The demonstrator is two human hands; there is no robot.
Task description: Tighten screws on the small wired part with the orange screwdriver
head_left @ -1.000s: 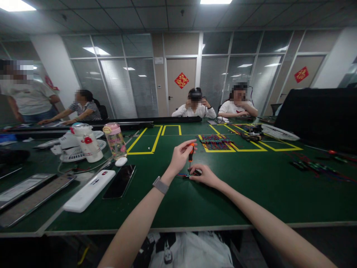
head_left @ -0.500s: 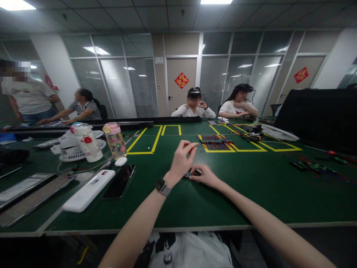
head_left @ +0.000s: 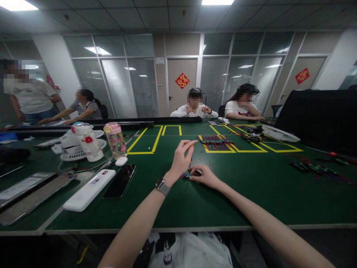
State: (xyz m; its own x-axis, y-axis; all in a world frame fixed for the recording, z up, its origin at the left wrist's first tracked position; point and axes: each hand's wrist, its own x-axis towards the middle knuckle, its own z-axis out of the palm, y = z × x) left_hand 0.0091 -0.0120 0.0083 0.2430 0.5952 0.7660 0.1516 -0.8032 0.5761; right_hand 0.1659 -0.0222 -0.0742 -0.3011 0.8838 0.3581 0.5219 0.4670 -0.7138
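Note:
Over the middle of the table, my left hand (head_left: 182,159) is closed on a slim screwdriver (head_left: 191,162). Its handle shows a bit of red or orange, and its thin shaft points down, nearly upright. Beneath it, flat on the green table (head_left: 167,208), lies a small circuit board (head_left: 186,176), partly hidden by my fingers. My right hand (head_left: 206,176) rests on the table and pinches the board's right side, where a dark part shows under the fingers. Whether the screwdriver tip touches a screw is too small to tell.
A bundle of wired boards (head_left: 217,142) lies beyond my hands by yellow tape; more boards (head_left: 320,168) lie right. To the left are a black phone (head_left: 119,181), a white case-like object (head_left: 89,190) and a pink-lidded bottle (head_left: 115,141). Several people sit or stand across the table.
My left fingers have shifted slightly around the screwdriver, and its shaft now shows more clearly above the board. My right hand stays in place.

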